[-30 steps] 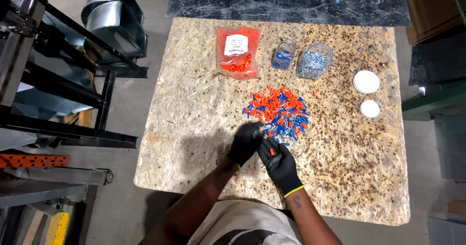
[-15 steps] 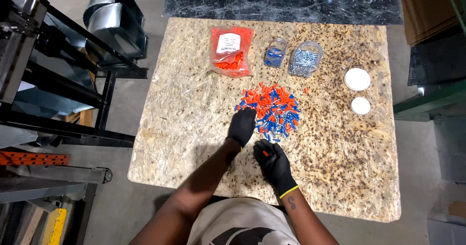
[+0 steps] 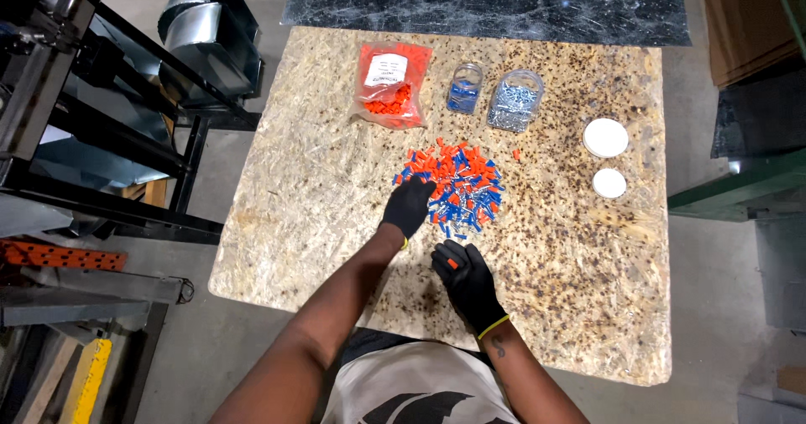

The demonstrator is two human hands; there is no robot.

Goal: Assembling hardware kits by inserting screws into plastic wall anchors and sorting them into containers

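Note:
A heap of small orange and blue plastic caps (image 3: 460, 185) lies in the middle of a chipboard tabletop (image 3: 285, 189). My left hand (image 3: 409, 206), in a black glove, reaches into the left edge of the heap with fingers bent down on the pieces. My right hand (image 3: 466, 280), also gloved, rests nearer to me with the palm up. It cups a few orange caps (image 3: 452, 264).
At the back stand a clear bag of orange caps (image 3: 391, 84), a small jar of blue pieces (image 3: 464, 88) and a larger jar of silver screws (image 3: 515, 101). Two white lids (image 3: 606, 138) lie at the right. A black metal rack (image 3: 75, 113) stands to the left.
My left hand has moved from beside the right hand up to the heap's left edge. My right hand has drawn back towards me and turned palm up.

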